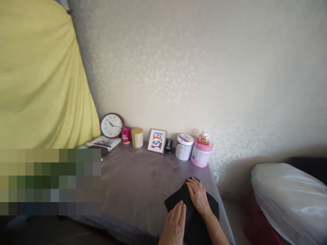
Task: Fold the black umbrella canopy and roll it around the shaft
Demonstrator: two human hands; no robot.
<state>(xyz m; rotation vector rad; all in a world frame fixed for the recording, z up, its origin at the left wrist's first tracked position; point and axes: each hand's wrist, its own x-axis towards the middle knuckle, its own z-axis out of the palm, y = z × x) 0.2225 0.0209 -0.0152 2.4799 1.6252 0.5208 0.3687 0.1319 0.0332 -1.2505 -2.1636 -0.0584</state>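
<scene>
A piece of black cloth (192,224) lies on the table at its near right corner, partly covered by my hands and forearms. My left hand (175,221) rests on the cloth's left side, its fingers stretched out close together and pointing away from me. Farther up, my right hand (198,195) lies flat across the top part of the cloth with its fingers extended. Neither hand grips anything that I can see. The lower end of the cloth runs out of view at the bottom.
Along the wall on the table (133,183) stand a round clock (112,125), a pink can (126,135), a yellow can (137,137), a framed panda picture (156,140), a small black device (168,145), a white tub (184,149) and a pink tub (201,156) topped by a cat figurine (203,136). A plastic-covered bundle (288,190) is at right.
</scene>
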